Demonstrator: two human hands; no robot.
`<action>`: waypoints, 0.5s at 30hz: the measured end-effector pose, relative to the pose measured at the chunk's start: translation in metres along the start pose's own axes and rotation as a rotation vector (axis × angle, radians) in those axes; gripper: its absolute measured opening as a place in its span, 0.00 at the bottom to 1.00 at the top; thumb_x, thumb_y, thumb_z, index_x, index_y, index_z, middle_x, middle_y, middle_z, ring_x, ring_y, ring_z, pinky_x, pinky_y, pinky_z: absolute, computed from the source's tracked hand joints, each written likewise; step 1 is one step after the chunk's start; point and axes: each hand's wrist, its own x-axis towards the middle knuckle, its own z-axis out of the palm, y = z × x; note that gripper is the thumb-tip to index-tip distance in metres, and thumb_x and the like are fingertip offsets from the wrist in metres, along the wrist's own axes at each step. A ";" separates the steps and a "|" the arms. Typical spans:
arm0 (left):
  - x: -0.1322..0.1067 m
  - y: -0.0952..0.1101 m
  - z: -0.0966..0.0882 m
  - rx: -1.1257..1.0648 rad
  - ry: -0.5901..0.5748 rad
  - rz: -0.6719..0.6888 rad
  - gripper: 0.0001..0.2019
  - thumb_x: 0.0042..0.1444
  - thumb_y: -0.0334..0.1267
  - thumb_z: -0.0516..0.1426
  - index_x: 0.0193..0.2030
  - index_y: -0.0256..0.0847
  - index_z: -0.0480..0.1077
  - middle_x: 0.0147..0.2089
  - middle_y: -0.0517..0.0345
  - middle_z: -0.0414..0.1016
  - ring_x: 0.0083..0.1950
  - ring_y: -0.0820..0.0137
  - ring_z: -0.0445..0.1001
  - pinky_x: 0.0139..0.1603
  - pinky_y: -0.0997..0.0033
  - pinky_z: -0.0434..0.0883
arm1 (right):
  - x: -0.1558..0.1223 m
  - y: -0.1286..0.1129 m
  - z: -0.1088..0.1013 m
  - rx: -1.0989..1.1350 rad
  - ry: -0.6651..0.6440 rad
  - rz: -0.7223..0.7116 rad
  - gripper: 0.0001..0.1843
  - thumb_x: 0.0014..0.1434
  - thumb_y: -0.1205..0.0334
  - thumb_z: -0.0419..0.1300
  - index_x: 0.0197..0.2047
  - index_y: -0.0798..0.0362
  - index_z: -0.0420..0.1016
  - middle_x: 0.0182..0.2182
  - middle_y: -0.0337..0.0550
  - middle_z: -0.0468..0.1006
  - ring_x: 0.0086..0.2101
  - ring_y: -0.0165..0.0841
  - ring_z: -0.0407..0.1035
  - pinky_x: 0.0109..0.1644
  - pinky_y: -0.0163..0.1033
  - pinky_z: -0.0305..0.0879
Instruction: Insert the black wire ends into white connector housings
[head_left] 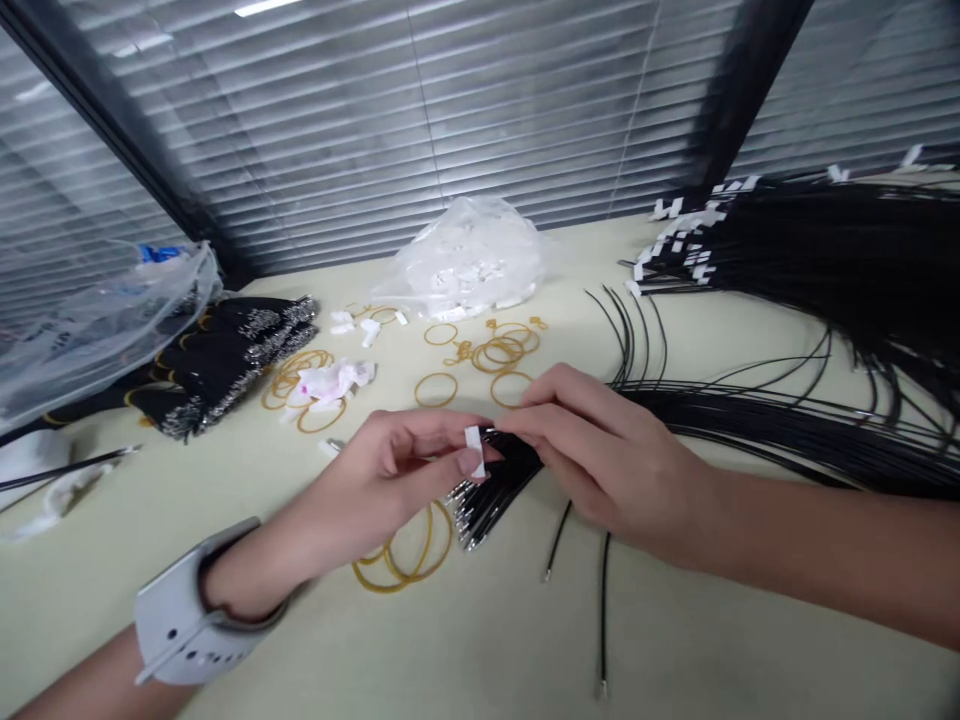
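Observation:
My left hand (397,470) pinches a small white connector (475,450) between thumb and forefinger. Against its right side, my right hand (607,450) is closed on a thin black wire whose metal tip meets the connector; I cannot tell whether the tip sits inside it. Beneath both hands lies a bundle of black wires (491,505) with bare metal terminals fanned toward the left. The wires run on under my right hand to the right side of the table. Two single wire ends (604,620) stick out below that hand.
Yellow rubber bands (499,350) lie scattered around. A clear plastic bag of white connectors (472,255) stands by the blinds (420,110). Tied black wire bundles (225,360) lie at left, beside crumpled tissue (334,380). A large pile of wires with white connectors (840,240) fills the back right.

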 end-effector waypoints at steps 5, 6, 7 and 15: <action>0.000 0.000 -0.001 0.041 -0.049 0.018 0.15 0.46 0.44 0.55 0.42 0.46 0.70 0.31 0.63 0.72 0.31 0.89 0.67 0.31 0.94 0.65 | -0.002 0.000 0.000 -0.009 -0.029 -0.001 0.09 0.56 0.72 0.50 0.40 0.60 0.67 0.32 0.43 0.64 0.34 0.24 0.58 0.37 0.31 0.59; 0.000 0.000 -0.002 0.048 -0.057 0.020 0.14 0.47 0.44 0.55 0.41 0.46 0.70 0.31 0.64 0.71 0.32 0.89 0.66 0.31 0.94 0.65 | -0.003 0.000 -0.001 -0.007 -0.031 0.003 0.09 0.55 0.72 0.50 0.40 0.59 0.66 0.32 0.43 0.64 0.34 0.24 0.58 0.37 0.31 0.59; 0.000 0.000 -0.002 0.053 -0.063 0.023 0.14 0.47 0.44 0.54 0.41 0.46 0.71 0.31 0.64 0.71 0.31 0.90 0.66 0.31 0.94 0.65 | -0.003 0.000 -0.001 -0.008 -0.029 0.000 0.09 0.55 0.73 0.50 0.40 0.59 0.66 0.32 0.43 0.65 0.33 0.24 0.58 0.37 0.31 0.59; 0.000 0.002 0.000 0.046 -0.086 0.032 0.15 0.48 0.43 0.53 0.42 0.44 0.70 0.30 0.62 0.69 0.31 0.89 0.64 0.30 0.94 0.64 | 0.000 -0.002 -0.001 -0.025 -0.019 -0.003 0.07 0.54 0.73 0.50 0.37 0.58 0.65 0.30 0.41 0.65 0.32 0.23 0.58 0.35 0.30 0.58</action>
